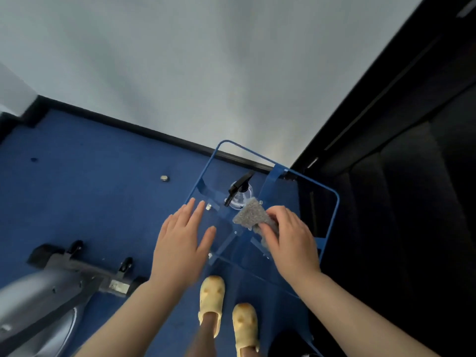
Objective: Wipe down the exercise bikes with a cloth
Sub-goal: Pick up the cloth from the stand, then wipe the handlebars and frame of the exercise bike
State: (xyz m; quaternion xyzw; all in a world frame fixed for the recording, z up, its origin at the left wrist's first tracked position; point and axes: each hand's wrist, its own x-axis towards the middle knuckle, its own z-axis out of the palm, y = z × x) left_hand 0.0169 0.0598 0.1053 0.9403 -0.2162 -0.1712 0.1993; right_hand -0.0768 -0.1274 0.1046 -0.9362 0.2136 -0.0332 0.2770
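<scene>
A folded grey cloth (249,215) lies on a clear-topped table with a blue metal frame (332,202). My right hand (288,235) is closed on the cloth's near right corner. Over the table's left part hovers my left hand (180,243), flat, fingers spread, holding nothing. A clear spray bottle with a black trigger head (238,190) stands just beyond the cloth. The grey base of an exercise bike (51,284), with small black wheels, fills the lower left.
Blue carpet (90,189) covers the floor, with a small metal stud (164,178) in it. A white wall with black skirting runs behind the table. Dark machinery (399,215) stands close on the right. My feet in yellow slippers (226,305) are at the table's near edge.
</scene>
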